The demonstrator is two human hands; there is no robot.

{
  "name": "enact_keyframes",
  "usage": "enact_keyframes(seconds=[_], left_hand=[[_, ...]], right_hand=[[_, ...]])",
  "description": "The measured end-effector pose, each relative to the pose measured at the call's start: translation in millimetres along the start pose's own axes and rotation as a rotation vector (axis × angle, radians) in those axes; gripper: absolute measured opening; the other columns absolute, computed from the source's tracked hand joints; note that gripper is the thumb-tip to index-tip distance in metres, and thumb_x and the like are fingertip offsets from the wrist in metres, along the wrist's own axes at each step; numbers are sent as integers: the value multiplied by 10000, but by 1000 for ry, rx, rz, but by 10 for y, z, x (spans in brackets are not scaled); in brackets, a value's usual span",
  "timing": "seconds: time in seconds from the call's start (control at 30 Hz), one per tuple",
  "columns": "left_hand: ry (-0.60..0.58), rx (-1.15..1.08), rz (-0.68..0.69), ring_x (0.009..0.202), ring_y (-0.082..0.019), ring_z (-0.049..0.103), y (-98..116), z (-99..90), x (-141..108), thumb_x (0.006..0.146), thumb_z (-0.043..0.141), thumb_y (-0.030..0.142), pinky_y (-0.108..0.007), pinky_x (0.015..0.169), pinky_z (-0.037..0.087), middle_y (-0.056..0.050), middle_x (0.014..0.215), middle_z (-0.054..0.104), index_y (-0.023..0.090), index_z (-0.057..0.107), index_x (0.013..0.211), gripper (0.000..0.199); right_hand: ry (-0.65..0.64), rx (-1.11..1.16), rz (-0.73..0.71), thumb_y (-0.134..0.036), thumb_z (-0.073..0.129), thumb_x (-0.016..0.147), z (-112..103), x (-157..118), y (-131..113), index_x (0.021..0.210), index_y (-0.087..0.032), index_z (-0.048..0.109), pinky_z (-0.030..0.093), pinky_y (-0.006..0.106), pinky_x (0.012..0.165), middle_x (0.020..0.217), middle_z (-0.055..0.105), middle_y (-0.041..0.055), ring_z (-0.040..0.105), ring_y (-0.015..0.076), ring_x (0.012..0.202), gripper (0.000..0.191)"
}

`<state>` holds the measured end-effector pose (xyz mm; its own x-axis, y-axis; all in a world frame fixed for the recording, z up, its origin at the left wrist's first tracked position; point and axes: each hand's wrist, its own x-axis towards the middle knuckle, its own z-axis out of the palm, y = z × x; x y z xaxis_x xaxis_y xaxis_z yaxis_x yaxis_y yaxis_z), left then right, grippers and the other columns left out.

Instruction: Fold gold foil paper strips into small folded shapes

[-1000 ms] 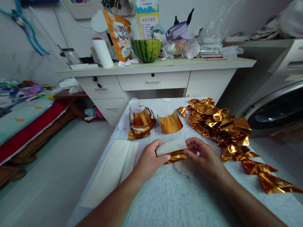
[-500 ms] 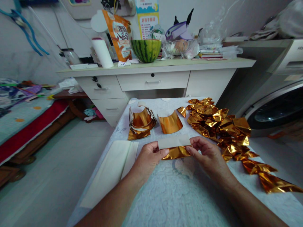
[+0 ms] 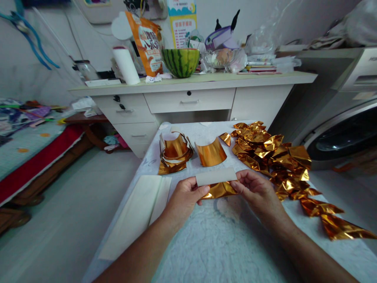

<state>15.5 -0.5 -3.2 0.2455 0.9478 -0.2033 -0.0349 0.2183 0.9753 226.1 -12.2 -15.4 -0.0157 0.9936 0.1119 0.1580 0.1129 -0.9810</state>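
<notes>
Between my two hands is a sheet of gold foil paper, its shiny gold side showing below and a pale strip of its back along the top. My left hand pinches the left end, thumb on the gold side. The right end is held by my right hand, thumb in front and fingers behind. Just beyond lies a curved gold foil sheet. To its left sits a loose stack of curled gold foil sheets. White paper sheets lie beside my left forearm.
Folded gold foil pieces are heaped along the right side of the cloth-covered table. A white desk behind carries a watermelon half and an orange bag. A washing machine stands at right, a bed at left.
Both hands keep hold of the foil sheet in nearly the same place. The pale strip at its top looks slightly more curved over, and the whole view has shifted slightly.
</notes>
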Motion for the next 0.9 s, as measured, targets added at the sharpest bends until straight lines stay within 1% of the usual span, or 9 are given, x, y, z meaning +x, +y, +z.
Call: enact_keyframes(seconds=[0.2, 0.33, 0.47, 0.63, 0.7, 0.77, 0.83, 0.9], left_hand=[[-5, 36, 4, 564, -91, 425, -10, -4, 3, 741, 685, 338, -201, 471, 325, 10, 672, 552, 112, 706, 952, 310], [2, 85, 21, 549, -85, 402, -30, -19, 9, 765, 665, 335, -199, 471, 305, 17, 656, 536, 115, 707, 935, 281], [6, 114, 30, 551, -85, 400, -43, -24, 9, 783, 653, 323, -197, 478, 301, 19, 660, 543, 125, 705, 958, 269], [8, 95, 42, 515, -73, 378, -37, -10, 0, 800, 646, 303, -195, 476, 284, 30, 659, 565, 144, 703, 999, 261], [9, 61, 33, 515, -72, 404, -28, 3, -5, 808, 640, 284, -196, 511, 334, 27, 676, 597, 149, 702, 1016, 256], [6, 20, 30, 557, -86, 479, -26, 13, -5, 808, 642, 271, -212, 594, 414, 11, 726, 646, 151, 699, 1031, 260], [-14, -19, 38, 653, -117, 568, -39, 17, 0, 805, 647, 269, -249, 704, 471, -14, 815, 689, 150, 693, 1045, 272], [-34, -39, 45, 760, -155, 622, -64, 12, 10, 805, 648, 274, -284, 779, 489, -37, 900, 709, 148, 683, 1064, 290]], right_hand=[[13, 3, 20, -458, 704, 795, -4, 13, 22, 841, -195, 614, 472, 272, 615, 740, 624, 8, 570, 145, 662, 282], [8, 19, 29, -431, 715, 794, -15, 17, 42, 845, -197, 614, 463, 272, 618, 741, 629, 1, 571, 141, 656, 261], [7, 10, 29, -417, 709, 803, -14, 15, 41, 850, -195, 615, 461, 277, 625, 751, 630, 3, 571, 142, 663, 245], [2, -6, 27, -424, 689, 815, -5, 6, 33, 834, -198, 611, 454, 279, 626, 746, 621, 3, 569, 145, 666, 241], [-1, -18, 27, -427, 678, 823, -7, 3, 37, 835, -199, 611, 453, 278, 627, 748, 624, 5, 570, 145, 667, 238], [-1, -27, 29, -429, 671, 829, -11, 3, 42, 839, -197, 610, 454, 279, 633, 757, 630, 10, 575, 146, 670, 240], [-1, -34, 34, -429, 671, 828, -12, 5, 44, 843, -193, 610, 453, 278, 634, 760, 632, 14, 577, 147, 676, 244], [-1, -38, 46, -432, 675, 821, -10, 11, 44, 838, -189, 607, 451, 276, 631, 757, 629, 15, 577, 149, 679, 253]])
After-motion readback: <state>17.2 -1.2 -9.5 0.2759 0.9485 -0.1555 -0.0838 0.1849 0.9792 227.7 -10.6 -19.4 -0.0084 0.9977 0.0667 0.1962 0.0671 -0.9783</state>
